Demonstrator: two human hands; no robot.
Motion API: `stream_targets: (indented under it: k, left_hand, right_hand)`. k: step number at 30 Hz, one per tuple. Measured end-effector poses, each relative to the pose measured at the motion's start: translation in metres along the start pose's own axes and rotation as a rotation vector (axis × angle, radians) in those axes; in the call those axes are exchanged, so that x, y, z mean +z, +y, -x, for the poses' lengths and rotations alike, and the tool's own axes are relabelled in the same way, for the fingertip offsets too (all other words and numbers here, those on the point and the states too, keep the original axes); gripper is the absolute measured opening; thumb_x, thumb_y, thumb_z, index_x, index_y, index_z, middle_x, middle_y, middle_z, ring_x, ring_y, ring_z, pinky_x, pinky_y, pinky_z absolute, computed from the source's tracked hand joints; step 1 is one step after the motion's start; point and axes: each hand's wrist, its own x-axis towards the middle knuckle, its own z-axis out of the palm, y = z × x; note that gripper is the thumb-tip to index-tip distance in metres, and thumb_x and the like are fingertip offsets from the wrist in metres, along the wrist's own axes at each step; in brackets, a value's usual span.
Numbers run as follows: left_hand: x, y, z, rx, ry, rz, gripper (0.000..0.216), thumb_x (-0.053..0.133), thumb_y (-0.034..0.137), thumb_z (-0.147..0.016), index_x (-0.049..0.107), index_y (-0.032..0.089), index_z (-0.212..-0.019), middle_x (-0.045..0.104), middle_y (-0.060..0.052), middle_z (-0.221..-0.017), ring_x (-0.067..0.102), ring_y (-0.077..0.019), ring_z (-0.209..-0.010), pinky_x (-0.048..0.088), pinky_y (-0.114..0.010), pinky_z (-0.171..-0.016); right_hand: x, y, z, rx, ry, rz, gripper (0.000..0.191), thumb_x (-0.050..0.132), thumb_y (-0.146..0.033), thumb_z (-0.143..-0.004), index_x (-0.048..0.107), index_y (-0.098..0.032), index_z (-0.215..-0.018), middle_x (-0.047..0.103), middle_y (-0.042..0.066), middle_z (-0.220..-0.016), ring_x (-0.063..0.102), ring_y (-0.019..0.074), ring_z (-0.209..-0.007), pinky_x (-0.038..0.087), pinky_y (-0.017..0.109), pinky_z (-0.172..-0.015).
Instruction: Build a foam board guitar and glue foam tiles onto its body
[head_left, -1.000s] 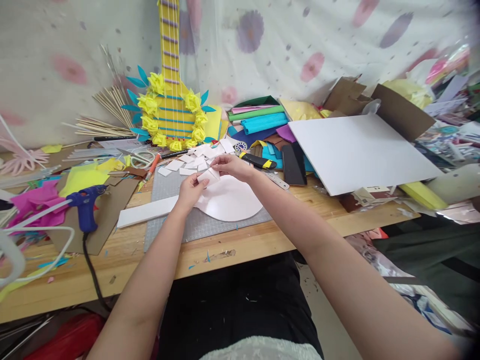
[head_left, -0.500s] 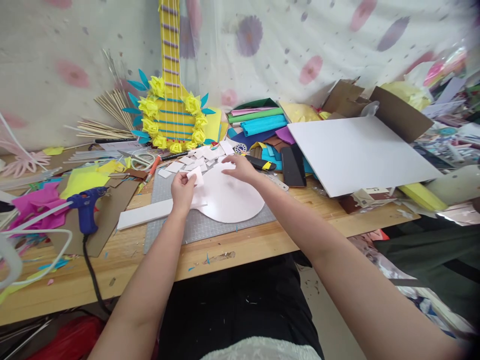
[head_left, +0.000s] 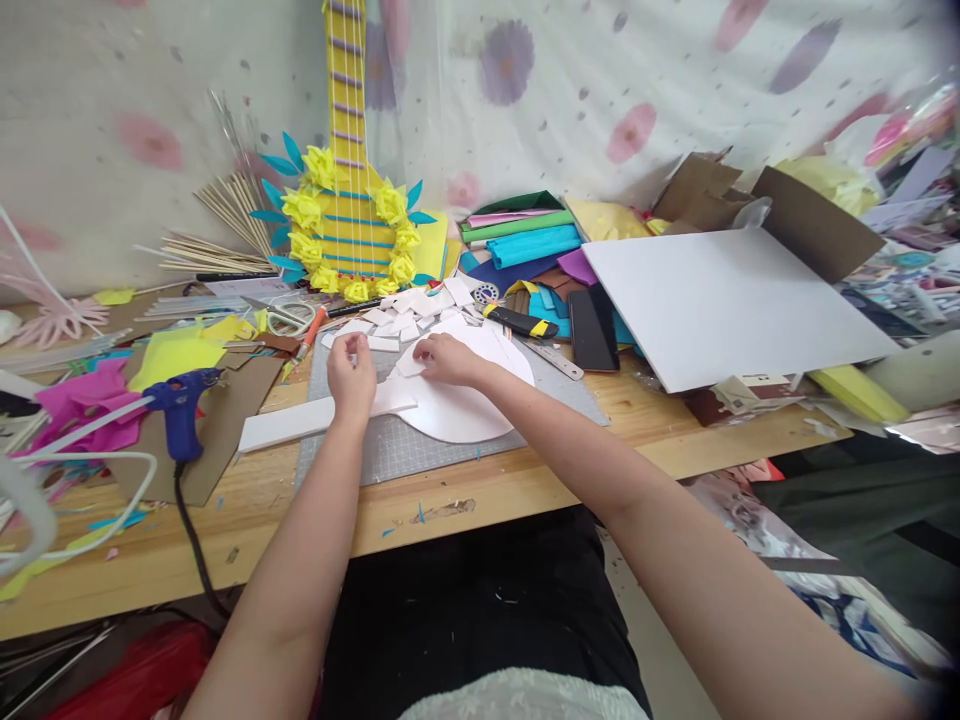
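My right hand (head_left: pixel 448 359) is closed on a small white foam-board piece (head_left: pixel 409 362), just above the rounded end of a white board cutout (head_left: pixel 472 412). My left hand (head_left: pixel 352 376) is above the cutout's long narrow neck (head_left: pixel 289 424), its fingers curled; whether anything is inside them is hidden. A white strip (head_left: pixel 383 343) shows right beside the left fingertips. Behind both hands lies a loose heap of small white board pieces (head_left: pixel 412 308). Under the cutout is a grey cutting mat (head_left: pixel 390 460).
A blue hot glue gun (head_left: pixel 182 415) stands to the left, its cord over the table edge. Right of the mat lie a yellow-black cutter (head_left: pixel 521 322), a metal ruler (head_left: pixel 555 360), a phone (head_left: pixel 592 330) and a large white board (head_left: pixel 735 310). A yellow paper guitar (head_left: pixel 349 230) stands behind.
The small white piece that was in my left hand no longer shows there. My right hand has moved left and down and now holds a white piece. The view has shifted slightly.
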Motion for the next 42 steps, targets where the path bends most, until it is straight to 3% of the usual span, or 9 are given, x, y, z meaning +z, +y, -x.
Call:
stream_targets:
  k: [3, 8, 10, 16, 27, 31, 36, 42]
  left_hand:
    - [-0.005, -0.004, -0.003, -0.009, -0.052, -0.021, 0.016, 0.051, 0.02, -0.082, 0.059, 0.016, -0.094, 0.068, -0.009, -0.102, 0.062, -0.0167, -0.093, 0.046, -0.029, -0.087]
    - [-0.003, -0.005, 0.003, 0.015, -0.37, -0.176, 0.029, 0.051, 0.011, -0.076, 0.064, 0.02, -0.1, 0.071, -0.007, -0.102, 0.064, -0.0202, -0.098, 0.047, -0.035, -0.09]
    - [0.0, -0.005, 0.006, 0.03, -0.435, -0.209, 0.036, 0.051, 0.009, -0.075, 0.065, 0.021, -0.106, 0.072, -0.006, -0.102, 0.065, -0.0211, -0.1, 0.047, -0.037, -0.091]
    - [0.005, -0.002, 0.011, 0.032, -0.447, -0.274, 0.04, 0.053, 0.01, -0.073, 0.066, 0.02, -0.109, 0.07, -0.009, -0.111, 0.064, -0.0237, -0.106, 0.047, -0.038, -0.093]
    - [0.006, -0.004, 0.011, 0.023, -0.432, -0.302, 0.041, 0.056, 0.011, -0.07, 0.069, 0.022, -0.106, 0.071, -0.007, -0.108, 0.063, -0.0265, -0.106, 0.045, -0.04, -0.095]
    - [0.007, -0.007, 0.011, 0.079, -0.438, -0.339, 0.042, 0.056, 0.012, -0.07, 0.069, 0.022, -0.109, 0.071, -0.008, -0.109, 0.062, -0.0286, -0.107, 0.045, -0.042, -0.094]
    - [0.008, -0.007, 0.012, 0.135, -0.448, -0.431, 0.031, 0.054, 0.015, -0.075, 0.072, 0.02, -0.099, 0.07, -0.011, -0.106, 0.06, -0.03, -0.108, 0.045, -0.042, -0.093]
    - [0.007, -0.006, 0.013, 0.206, -0.425, -0.386, 0.032, 0.054, 0.011, -0.073, 0.072, 0.019, -0.098, 0.069, -0.011, -0.107, 0.058, -0.0284, -0.109, 0.043, -0.039, -0.096]
  right_hand:
    - [-0.003, 0.003, -0.005, -0.029, -0.059, 0.04, 0.034, 0.055, -0.005, -0.073, 0.063, -0.016, -0.104, 0.062, 0.01, -0.107, 0.054, 0.0218, -0.103, 0.04, 0.03, -0.088]
    - [-0.001, 0.005, -0.009, -0.036, -0.035, 0.067, 0.037, 0.048, 0.001, -0.072, 0.065, -0.016, -0.1, 0.064, 0.009, -0.105, 0.055, 0.0212, -0.102, 0.04, 0.029, -0.086]
    - [0.0, 0.006, -0.008, -0.039, -0.02, 0.057, 0.034, 0.049, 0.0, -0.072, 0.066, -0.016, -0.096, 0.064, 0.009, -0.103, 0.055, 0.0209, -0.101, 0.04, 0.029, -0.085]
    - [0.0, 0.004, 0.0, -0.061, -0.004, 0.033, 0.023, 0.058, -0.012, -0.075, 0.065, -0.015, -0.096, 0.063, 0.009, -0.098, 0.054, 0.0205, -0.098, 0.039, 0.028, -0.081]
    - [0.003, 0.006, -0.002, -0.047, 0.004, 0.003, 0.021, 0.059, -0.012, -0.074, 0.066, -0.015, -0.094, 0.063, 0.008, -0.096, 0.054, 0.0195, -0.096, 0.039, 0.027, -0.082]
    - [0.001, 0.004, -0.002, -0.038, -0.012, 0.016, 0.021, 0.059, -0.011, -0.074, 0.066, -0.015, -0.093, 0.064, 0.009, -0.097, 0.055, 0.0198, -0.096, 0.04, 0.028, -0.084]
    - [-0.002, 0.003, -0.002, -0.046, -0.026, 0.015, 0.022, 0.06, -0.011, -0.074, 0.067, -0.014, -0.094, 0.063, 0.009, -0.097, 0.056, 0.0199, -0.096, 0.039, 0.028, -0.085]
    - [-0.002, 0.005, 0.0, -0.061, -0.001, -0.022, 0.022, 0.061, -0.012, -0.074, 0.068, -0.014, -0.095, 0.063, 0.008, -0.095, 0.056, 0.0181, -0.093, 0.04, 0.026, -0.082]
